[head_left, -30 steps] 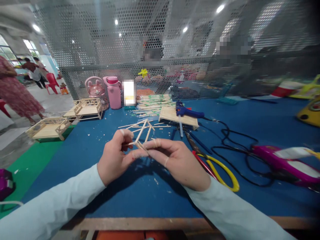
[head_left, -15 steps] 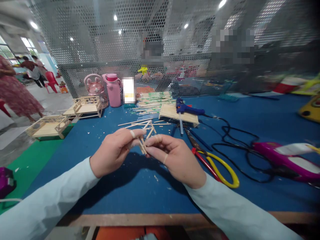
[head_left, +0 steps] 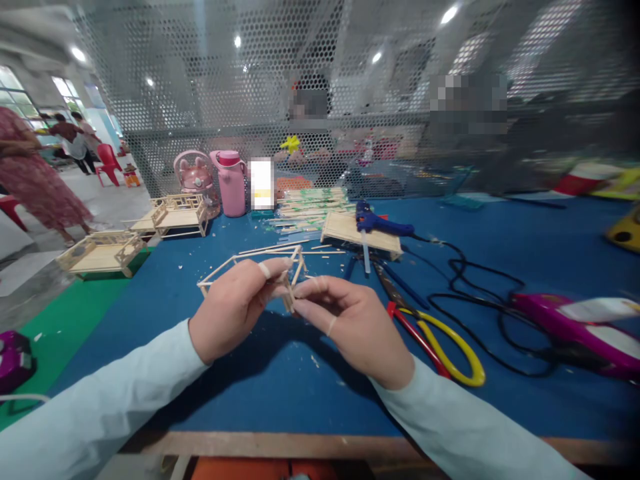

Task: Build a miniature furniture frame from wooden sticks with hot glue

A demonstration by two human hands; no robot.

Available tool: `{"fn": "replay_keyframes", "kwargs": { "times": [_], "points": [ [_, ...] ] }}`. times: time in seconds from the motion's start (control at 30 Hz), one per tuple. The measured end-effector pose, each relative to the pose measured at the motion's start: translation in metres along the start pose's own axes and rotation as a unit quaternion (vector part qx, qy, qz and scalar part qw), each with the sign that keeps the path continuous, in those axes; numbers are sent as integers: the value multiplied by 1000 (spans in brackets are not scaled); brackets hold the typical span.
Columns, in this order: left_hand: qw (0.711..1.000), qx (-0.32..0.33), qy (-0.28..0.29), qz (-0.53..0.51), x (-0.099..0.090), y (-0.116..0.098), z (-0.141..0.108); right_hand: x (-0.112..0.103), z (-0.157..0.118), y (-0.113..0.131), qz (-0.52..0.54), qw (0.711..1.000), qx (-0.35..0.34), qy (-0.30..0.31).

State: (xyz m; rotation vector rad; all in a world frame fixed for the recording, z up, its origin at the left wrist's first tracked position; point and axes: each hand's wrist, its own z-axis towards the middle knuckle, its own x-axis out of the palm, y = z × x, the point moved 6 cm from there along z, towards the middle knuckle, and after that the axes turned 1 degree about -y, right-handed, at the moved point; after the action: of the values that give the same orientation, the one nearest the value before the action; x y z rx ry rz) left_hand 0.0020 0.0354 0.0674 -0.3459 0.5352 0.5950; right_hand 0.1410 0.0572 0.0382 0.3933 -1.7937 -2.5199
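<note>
Between my two hands is a small frame of thin wooden sticks, tilted above the blue tabletop. My left hand is closed on it, thumb and fingers pinching near the corner. From the right, my right hand pinches the short sticks at the same end. Fingertips on both sides hide the exact joint. The frame's far part reaches out behind my left hand. Light bands wrap some fingers. Behind the hands lie loose sticks and a slatted wooden piece with a blue glue gun resting on it.
Red-and-yellow-handled cutters and black cables lie to the right, near a purple device. Miniature wooden beds stand left. A pink flask and a stick pile are at the back, before a mesh screen.
The stick frame has turned, so its long side now shows behind my left hand. Both hands keep their pinch. The whole view has shifted slightly.
</note>
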Motion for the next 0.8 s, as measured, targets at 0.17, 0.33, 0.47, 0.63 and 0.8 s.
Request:
{"fn": "replay_keyframes", "kwargs": {
  "times": [0.17,0.33,0.47,0.63,0.8],
  "points": [
    [1000,6,14,9,-1,-3,2,1,2,-2,1,1000,5,5],
    [1000,0,0,13,0,0,0,2,2,-2,2,1000,14,12],
    [1000,7,-4,12,1,1,-2,2,2,-4,15,1000,22,15],
    [999,33,16,9,0,-4,2,5,3,-10,46,998,42,27],
    [1000,25,10,11,-1,-2,3,6,3,-15,106,992,59,44]
  ]
}}
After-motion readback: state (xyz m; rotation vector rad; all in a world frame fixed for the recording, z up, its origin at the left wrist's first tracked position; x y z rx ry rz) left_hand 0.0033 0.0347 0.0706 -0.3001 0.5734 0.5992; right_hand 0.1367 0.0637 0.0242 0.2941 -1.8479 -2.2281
